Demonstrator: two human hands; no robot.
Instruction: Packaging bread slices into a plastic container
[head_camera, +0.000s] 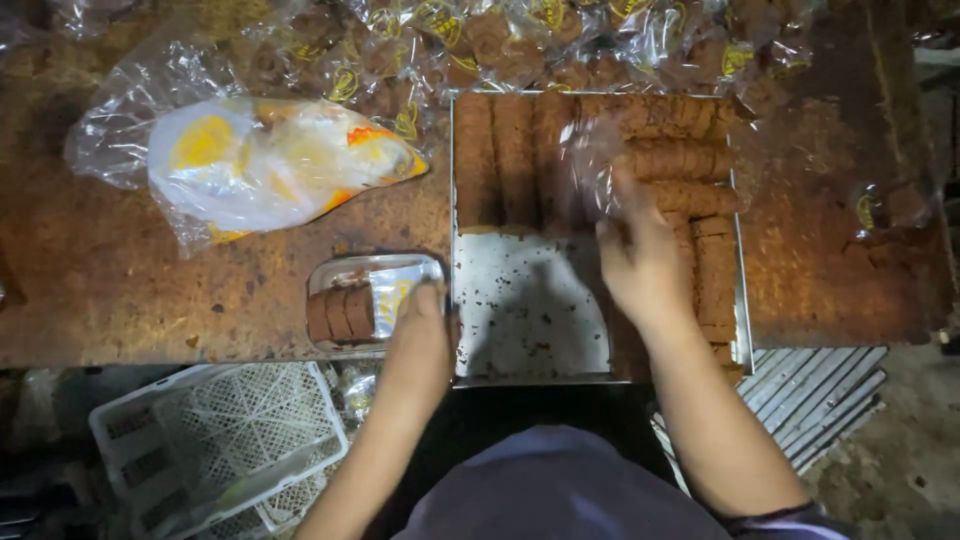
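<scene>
A metal tray (525, 310) on a rusty brown table holds rows of round brown biscuits (510, 150) along its far side and right side. My right hand (640, 255) reaches into the tray, fingers on a stack of biscuits, with a clear plastic wrapper (590, 165) blurred over it. My left hand (420, 335) rests at the right end of a small clear plastic packet (365, 295) that holds a few brown biscuits (340, 312).
A pile of wrapped biscuit packs (480, 45) lies along the table's far edge. A bag of yellow-and-white wrappers (270, 160) sits at the left. White plastic crates (220, 440) stand on the floor at lower left, and a metal grate (820, 390) at lower right.
</scene>
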